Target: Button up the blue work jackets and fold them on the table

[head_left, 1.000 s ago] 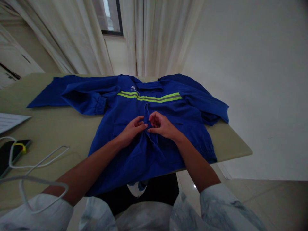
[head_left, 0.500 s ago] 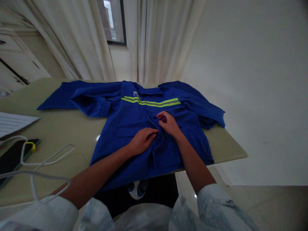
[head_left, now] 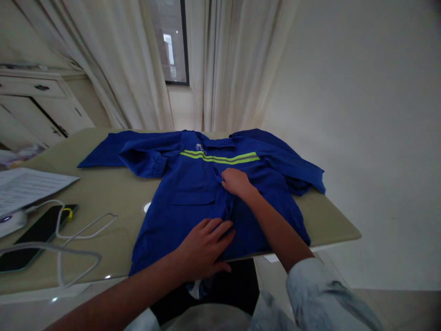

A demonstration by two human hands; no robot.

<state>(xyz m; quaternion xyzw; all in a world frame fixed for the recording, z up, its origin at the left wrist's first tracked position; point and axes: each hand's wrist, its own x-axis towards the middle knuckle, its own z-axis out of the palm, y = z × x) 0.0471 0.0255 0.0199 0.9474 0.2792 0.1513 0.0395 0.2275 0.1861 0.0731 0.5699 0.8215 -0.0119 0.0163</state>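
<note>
A blue work jacket (head_left: pixel 193 220) with a yellow-green and grey reflective stripe (head_left: pixel 237 159) lies spread front side up, its collar at the far side. The sleeves extend left and right. My right hand (head_left: pixel 236 182) pinches the edge of the front placket just below the stripe. Lower down, near the hem, my left hand (head_left: pixel 206 248) lies over the front of the jacket with its fingers apart, the fingertips at the placket. The thumb reaches past the table edge.
The pale table (head_left: pixel 336 220) carries a printed sheet (head_left: pixel 37 184), a dark phone (head_left: pixel 31 246) and a looping white cable (head_left: pixel 79 235) at left. Curtains (head_left: pixel 237 69) and a window stand behind. A white wall (head_left: pixel 379 138) rises on the right, a cabinet (head_left: pixel 41 99) at far left.
My left hand has moved down the placket towards the hem, its fingers spreading. My right hand stays high on the placket, now closed on its edge. The camera view has shifted slightly.
</note>
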